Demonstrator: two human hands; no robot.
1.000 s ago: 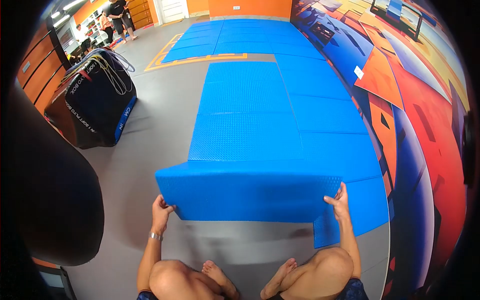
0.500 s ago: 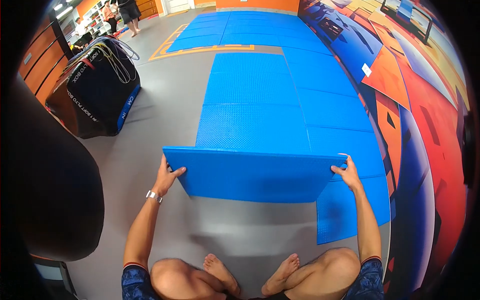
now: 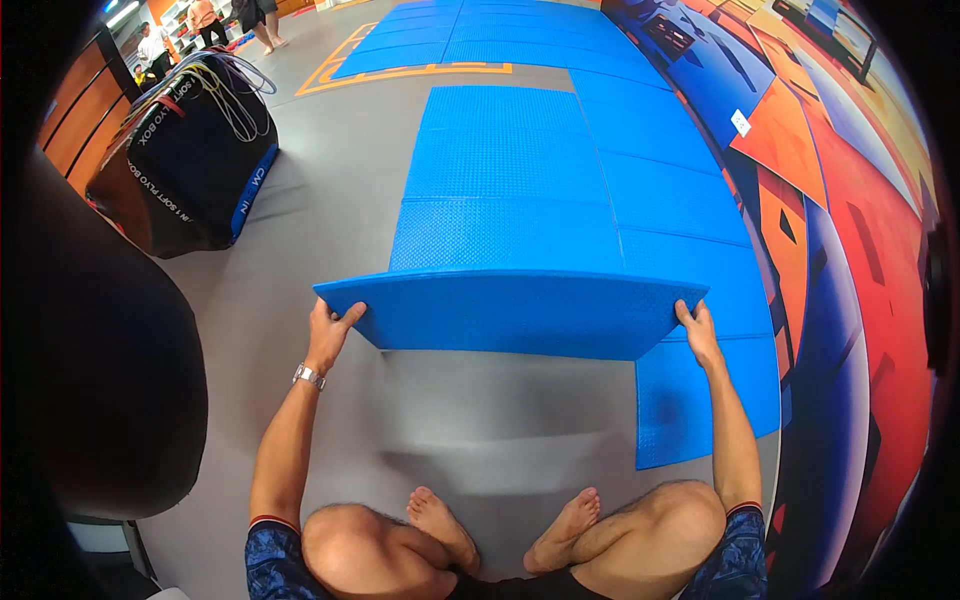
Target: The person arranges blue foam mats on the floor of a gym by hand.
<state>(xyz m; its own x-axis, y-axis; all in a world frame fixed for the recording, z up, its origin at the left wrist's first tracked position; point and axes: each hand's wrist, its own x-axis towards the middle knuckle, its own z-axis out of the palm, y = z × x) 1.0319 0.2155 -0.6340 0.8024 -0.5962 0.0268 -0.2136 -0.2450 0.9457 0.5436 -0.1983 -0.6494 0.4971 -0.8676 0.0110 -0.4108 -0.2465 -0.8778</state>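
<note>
The fingers of the left hand [image 3: 328,335] are curled around the left edge of a blue foam mat [image 3: 510,312], thumb on top, gripping it firmly; a metal watch [image 3: 308,376] sits on that wrist. The right hand [image 3: 698,330] clasps the mat's right edge in the same way, fingers wrapped around the corner. The mat is held clear of the grey floor [image 3: 340,230] in the middle of the frame, tilted, its near edge raised and its shadow falling on the floor below. Its far edge lies close to the row of laid blue mats [image 3: 505,150] that runs toward the top of the frame, and another laid mat [image 3: 700,400] lies at the lower right beside the painted wall [image 3: 850,250]. The person's bare feet [image 3: 505,525] and knees show at the bottom centre. At the upper left stands a black soft plyo box [image 3: 190,170] draped with cords, and people stand beyond it in the far corner.
</note>
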